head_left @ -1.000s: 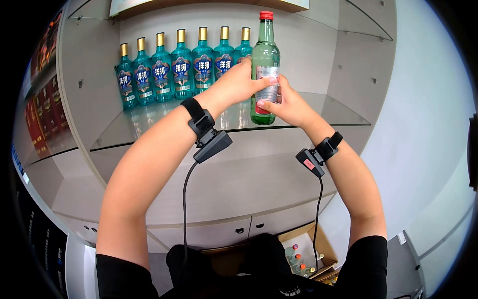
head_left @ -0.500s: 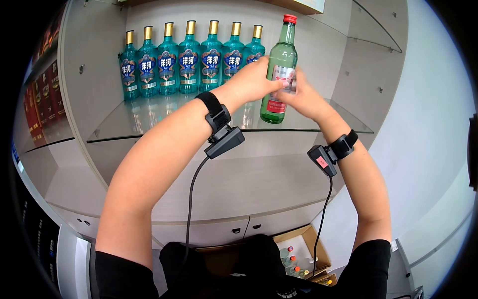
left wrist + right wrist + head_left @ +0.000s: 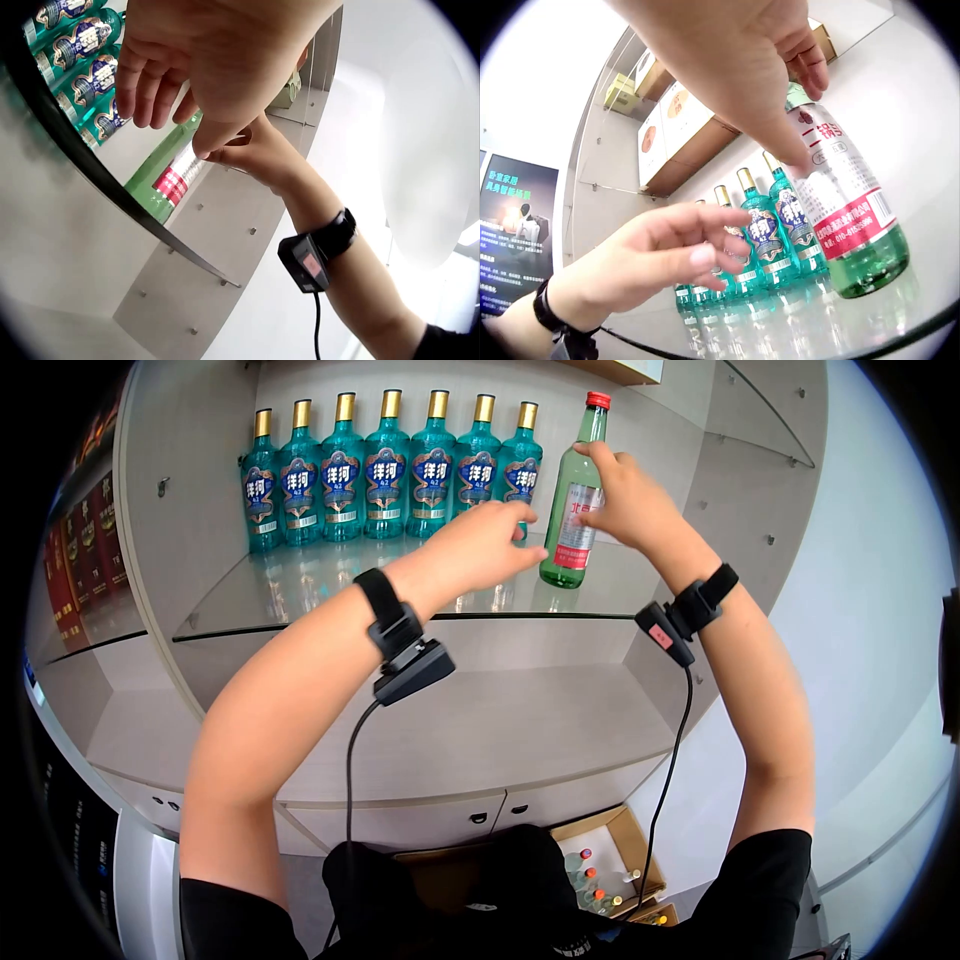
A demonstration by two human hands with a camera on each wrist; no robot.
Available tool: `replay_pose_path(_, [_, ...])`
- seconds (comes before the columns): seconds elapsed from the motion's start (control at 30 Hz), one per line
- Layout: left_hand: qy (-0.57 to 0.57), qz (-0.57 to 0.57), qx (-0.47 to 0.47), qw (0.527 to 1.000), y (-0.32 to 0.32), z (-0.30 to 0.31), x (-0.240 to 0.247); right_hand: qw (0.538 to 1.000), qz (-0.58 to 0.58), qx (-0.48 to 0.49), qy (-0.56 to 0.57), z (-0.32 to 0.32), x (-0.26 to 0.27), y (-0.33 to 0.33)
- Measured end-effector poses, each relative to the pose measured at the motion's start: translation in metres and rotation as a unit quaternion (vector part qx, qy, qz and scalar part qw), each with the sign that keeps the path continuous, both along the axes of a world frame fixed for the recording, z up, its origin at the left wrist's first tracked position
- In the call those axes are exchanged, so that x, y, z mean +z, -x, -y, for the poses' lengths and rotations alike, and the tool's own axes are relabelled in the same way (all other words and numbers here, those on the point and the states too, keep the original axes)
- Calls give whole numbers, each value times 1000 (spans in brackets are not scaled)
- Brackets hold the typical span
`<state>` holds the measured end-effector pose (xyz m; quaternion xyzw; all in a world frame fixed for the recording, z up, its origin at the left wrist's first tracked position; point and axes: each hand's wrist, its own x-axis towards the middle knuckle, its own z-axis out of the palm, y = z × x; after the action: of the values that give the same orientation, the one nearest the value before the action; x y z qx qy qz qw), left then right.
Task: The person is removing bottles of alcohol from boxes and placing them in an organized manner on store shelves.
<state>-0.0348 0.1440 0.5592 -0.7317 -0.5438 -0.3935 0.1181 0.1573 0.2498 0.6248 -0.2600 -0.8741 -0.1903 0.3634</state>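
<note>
A green glass bottle (image 3: 567, 500) with a red cap and a white-and-red label is upright at the right end of the glass shelf (image 3: 610, 598). My right hand (image 3: 640, 500) grips it around the upper body, the thumb on the label. In the right wrist view its base (image 3: 870, 274) is right at the glass. My left hand (image 3: 480, 550) is off to the left of the bottle, fingers loosely spread and holding nothing. Behind that hand, several teal bottles (image 3: 385, 470) with gold caps form a row.
Down by my legs is a cardboard box (image 3: 648, 860) with several clear bottles (image 3: 590, 885) in it. The shelf's front edge (image 3: 420, 618) runs below my hands. A cabinet side wall (image 3: 745, 510) rises on the right. Boxes (image 3: 679, 120) sit on a higher shelf.
My left hand has let go of the green bottle and drawn away to the left. My right hand has moved higher on the bottle, which is now farther right and farther back on the shelf.
</note>
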Motion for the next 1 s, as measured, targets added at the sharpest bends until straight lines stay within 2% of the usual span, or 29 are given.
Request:
replay_pose_path(0.07, [54, -30, 5, 998, 8, 15, -6, 1000, 16, -16, -21, -16, 7, 6])
replay_pose_path(0.1, [33, -47, 1, 998, 12, 21, -10, 1000, 15, -17, -19, -19, 9, 8])
replay_pose_path(0.3, [134, -37, 36, 990, 26, 45, -20, 997, 30, -64, 27, -43, 14, 21])
replay_pose_path(0.43, [83, -41, 21, 996, 40, 46, -33, 998, 32, -53, 12, -68, 19, 30])
replay_pose_path(0.5, [58, 29, -35, 997, 42, 47, -36, 998, 35, -46, 18, -78, 22, 35])
replay_pose_path(0.6, [55, 32, -41, 997, 40, 48, -38, 998, 27, -23, 45, -92, 23, 39])
replay_pose_path(0.8, [51, 33, -57, 997, 40, 48, -39, 994, 25, -61, 83, -105, 25, 49])
replay_pose_path(0.87, [51, 34, -53, 997, 39, 50, -39, 991, 65, -66, 100, -116, 31, 53])
replay_pose_path(1.0, [52, 36, -49, 997, 38, 53, -37, 991, 72, -66, 89, -134, 29, 60])
